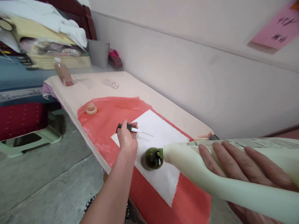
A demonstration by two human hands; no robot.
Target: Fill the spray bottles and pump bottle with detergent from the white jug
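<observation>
My left hand (128, 137) is closed around a dark pump head (129, 127), whose white stem and thin clear tube point to the right. My right hand (235, 165) grips a large pale green jug (187, 168), which is tilted almost level. The jug's mouth is right at the neck of a dark green bottle (149, 160); whether they touch and whether liquid flows, I cannot tell. That bottle stands upright on a white cloth (161, 186) with zigzag edges. Beneath the cloth lies a red plastic sheet (105, 130). On its far left corner rests a beige cap (91, 108).
The table (130, 84) runs along a pale wall. At its far end stand a pinkish bottle (63, 73) and a small clear packet (111, 83). A red-topped stool (23, 119) is at the left, near a bed with an open yellow suitcase (60, 62).
</observation>
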